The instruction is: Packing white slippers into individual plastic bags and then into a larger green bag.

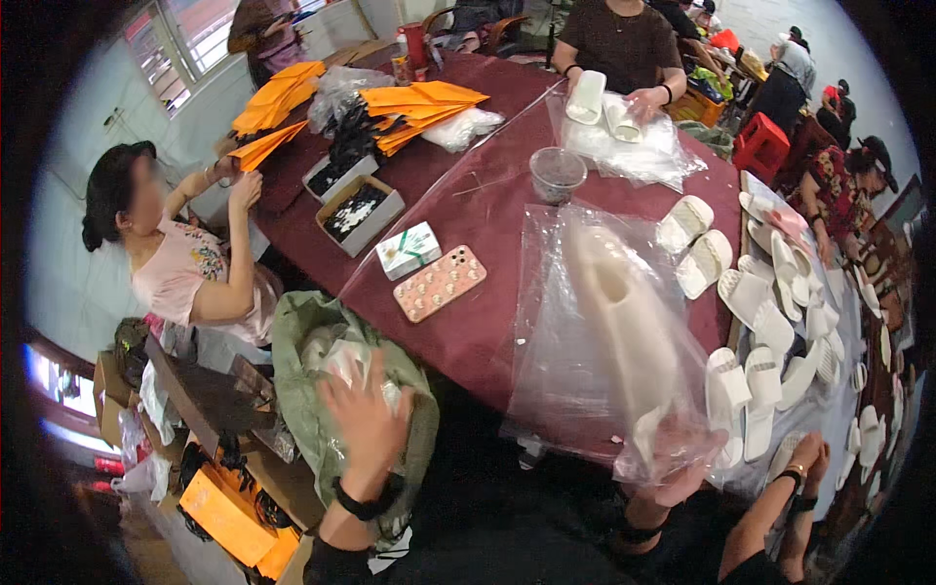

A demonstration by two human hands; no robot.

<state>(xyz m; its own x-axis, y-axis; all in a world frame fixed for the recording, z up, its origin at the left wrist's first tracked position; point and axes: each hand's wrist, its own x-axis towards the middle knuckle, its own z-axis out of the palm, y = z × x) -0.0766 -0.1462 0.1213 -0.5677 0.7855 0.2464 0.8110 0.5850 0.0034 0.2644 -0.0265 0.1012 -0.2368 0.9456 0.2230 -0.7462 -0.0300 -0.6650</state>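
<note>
My left hand reaches over an open green sack at the lower left, its fingers spread and blurred. Beneath that hand, crumpled clear plastic fills the sack's mouth. On the right, my right hand is closed around the near end of a clear plastic bag. Inside the bag, or under its film, stretches a cream slipper, smeared by motion; whether there is one or a pair I cannot tell. More clear bags lie flat beneath it on the dark red table.
White slippers crowd the table's right side, beside a co-worker's hands. A patterned phone, a small white box, a clear tub and orange bags occupy the table. Two people sit across and left, handling slippers and orange bags.
</note>
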